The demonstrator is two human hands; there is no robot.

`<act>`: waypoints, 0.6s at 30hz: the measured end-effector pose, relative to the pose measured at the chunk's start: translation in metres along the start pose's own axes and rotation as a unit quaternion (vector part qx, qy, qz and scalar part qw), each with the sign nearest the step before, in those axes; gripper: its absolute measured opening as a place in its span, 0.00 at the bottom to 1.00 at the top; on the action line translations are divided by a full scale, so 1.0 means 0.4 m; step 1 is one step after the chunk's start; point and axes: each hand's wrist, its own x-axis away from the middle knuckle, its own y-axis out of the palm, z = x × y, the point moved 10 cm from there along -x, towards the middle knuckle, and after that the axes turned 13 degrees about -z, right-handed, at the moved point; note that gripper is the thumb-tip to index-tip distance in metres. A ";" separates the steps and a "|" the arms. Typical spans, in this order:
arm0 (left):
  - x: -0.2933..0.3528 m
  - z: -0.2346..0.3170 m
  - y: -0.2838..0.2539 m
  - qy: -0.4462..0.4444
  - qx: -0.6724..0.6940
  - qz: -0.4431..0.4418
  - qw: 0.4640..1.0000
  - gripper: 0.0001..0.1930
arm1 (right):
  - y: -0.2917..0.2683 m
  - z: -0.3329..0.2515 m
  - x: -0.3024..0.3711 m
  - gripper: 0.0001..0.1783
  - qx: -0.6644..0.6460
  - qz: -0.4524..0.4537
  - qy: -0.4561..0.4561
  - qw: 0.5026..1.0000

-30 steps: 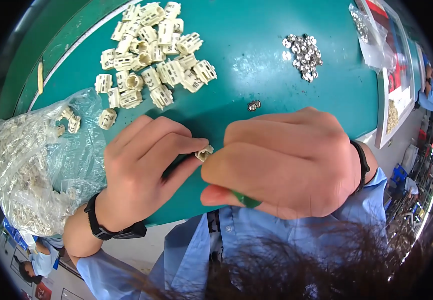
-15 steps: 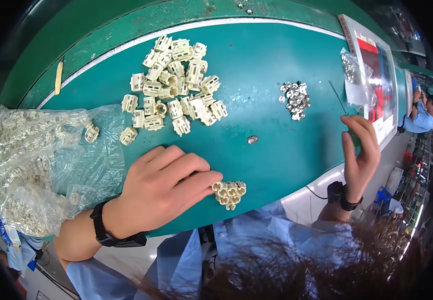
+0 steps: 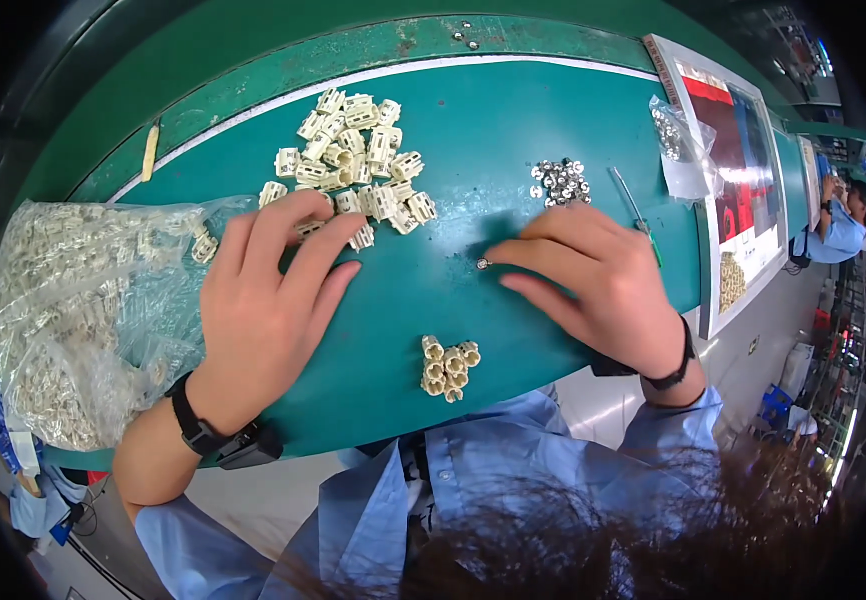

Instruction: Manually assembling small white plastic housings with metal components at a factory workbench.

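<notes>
My left hand (image 3: 271, 295) reaches over the near edge of a pile of cream plastic cylindrical housings (image 3: 358, 150). Its fingers are curved and apart, and they partly hide the housings under them. With index finger stretched out, my right hand (image 3: 608, 285) touches a small round metal piece (image 3: 483, 264) on the green mat; the thumb stays apart from it. Beyond that hand lies a heap of similar shiny metal pieces (image 3: 560, 182). A screwdriver (image 3: 637, 214) with a green handle rests to its right. Nearer me, several cream housings (image 3: 448, 368) stand grouped on end.
A clear plastic bag (image 3: 63, 320) full of cream housings occupies the left side. At the right are a small bag of metal parts (image 3: 683, 150) and a white-framed board (image 3: 738, 180). A wooden stick (image 3: 150, 153) lies on the far ledge. Another person (image 3: 835, 225) sits farther right.
My right hand has let go of the screwdriver and moved left to the small metal piece. My left hand has left the grouped housings and moved up and left to the pile.
</notes>
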 end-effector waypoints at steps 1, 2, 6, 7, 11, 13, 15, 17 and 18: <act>0.002 0.000 0.005 0.010 -0.007 -0.006 1.000 0.23 | 0.018 -0.008 -0.022 0.14 0.010 -0.019 -0.007 1.000; 0.008 -0.001 0.010 0.015 -0.015 -0.010 1.000 0.24 | 0.035 -0.015 -0.035 0.13 0.021 -0.040 -0.018 0.999; 0.014 0.000 0.005 0.033 -0.029 -0.003 0.999 0.24 | 0.053 -0.008 -0.050 0.11 -0.005 -0.061 -0.029 0.998; 0.014 0.003 0.005 0.043 -0.033 -0.002 0.999 0.23 | 0.051 -0.012 -0.054 0.11 -0.001 -0.065 -0.032 0.997; 0.016 0.004 0.009 0.069 -0.039 0.018 0.997 0.21 | 0.051 -0.012 -0.069 0.11 -0.038 -0.095 -0.022 0.995; 0.017 0.012 0.008 0.079 -0.038 0.019 0.996 0.20 | 0.050 -0.032 -0.080 0.10 -0.055 -0.101 -0.049 0.992; 0.019 0.027 0.010 0.104 -0.038 0.016 0.994 0.18 | 0.051 -0.043 -0.084 0.10 -0.062 -0.106 -0.063 0.990; 0.025 0.034 0.021 0.126 -0.032 0.004 0.992 0.18 | 0.073 -0.044 -0.084 0.10 -0.079 -0.143 -0.055 0.985; 0.030 0.044 0.031 0.149 -0.027 -0.009 0.988 0.18 | 0.083 -0.044 -0.085 0.10 -0.088 -0.161 -0.051 0.982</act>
